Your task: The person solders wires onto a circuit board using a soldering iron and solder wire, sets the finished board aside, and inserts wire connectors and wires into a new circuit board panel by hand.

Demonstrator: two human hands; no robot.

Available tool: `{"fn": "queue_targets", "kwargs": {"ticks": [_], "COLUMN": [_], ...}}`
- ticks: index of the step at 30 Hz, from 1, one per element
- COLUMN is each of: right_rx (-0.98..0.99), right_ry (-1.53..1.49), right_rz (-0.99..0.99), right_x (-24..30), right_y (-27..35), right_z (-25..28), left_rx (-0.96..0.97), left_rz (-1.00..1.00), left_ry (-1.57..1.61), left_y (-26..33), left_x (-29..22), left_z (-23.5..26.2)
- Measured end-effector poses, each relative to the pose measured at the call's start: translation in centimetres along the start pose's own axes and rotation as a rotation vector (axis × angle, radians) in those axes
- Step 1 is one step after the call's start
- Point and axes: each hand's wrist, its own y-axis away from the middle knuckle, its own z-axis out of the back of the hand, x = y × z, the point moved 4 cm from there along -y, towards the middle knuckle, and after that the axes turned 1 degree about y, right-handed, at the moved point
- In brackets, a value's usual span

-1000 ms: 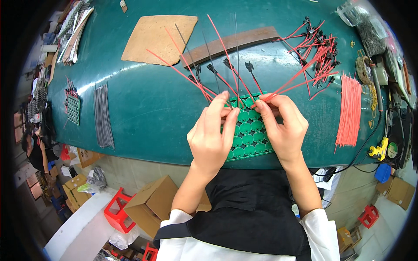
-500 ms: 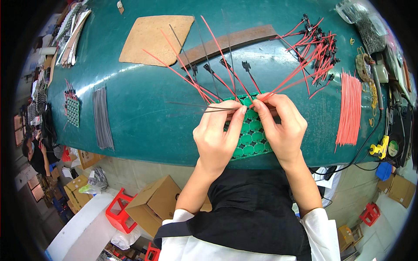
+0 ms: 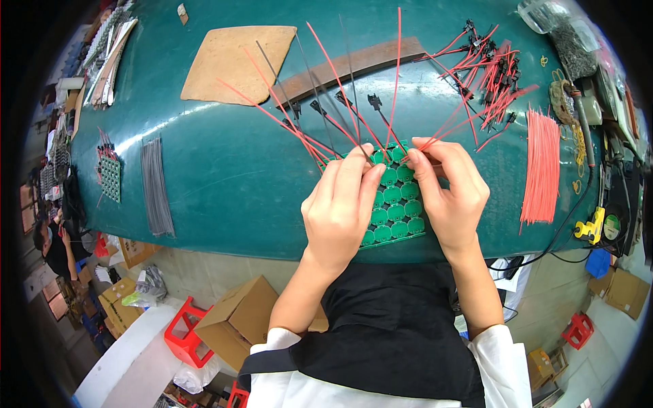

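I work at a broad teal table [image 3: 224, 177], smooth and matte, whose near edge curves just in front of my body. On it lies a flat tan cardboard sheet [image 3: 235, 61] at the far left and a long brown strip [image 3: 354, 64] beside it. To the right a neat bundle of straight red wires [image 3: 541, 166] lies flat, and a loose heap of red leads with black connectors [image 3: 493, 71] sits farther off. A bundle of thin grey wires [image 3: 156, 187] lies at my left, with open tabletop between it and my hands. Close to the near edge rests the green circuit panel [image 3: 394, 204], a sheet of small round boards, with red and black wires [image 3: 326, 115] fanning stiffly up from its far end. My left hand [image 3: 343, 207] covers the panel's left side, fingers pinched narrow on a wire. My right hand [image 3: 449, 194] holds the right side, fingertips closed on another wire.
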Motion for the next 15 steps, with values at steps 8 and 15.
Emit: {"fn": "queue_targets", "kwargs": {"ticks": [8, 15], "right_rx": [-0.003, -0.012], "right_ry": [-0.002, 0.003], "right_rz": [-0.004, 0.010], "right_x": [-0.40, -0.33], "right_y": [0.20, 0.13], "right_z": [-0.06, -0.23], "left_rx": [0.071, 0.044], "left_rz": [0.028, 0.088], "left_ry": [0.043, 0.203], "left_y": [-0.21, -0.61], "left_x": [-0.37, -0.72], "left_z": [0.12, -0.46]}}
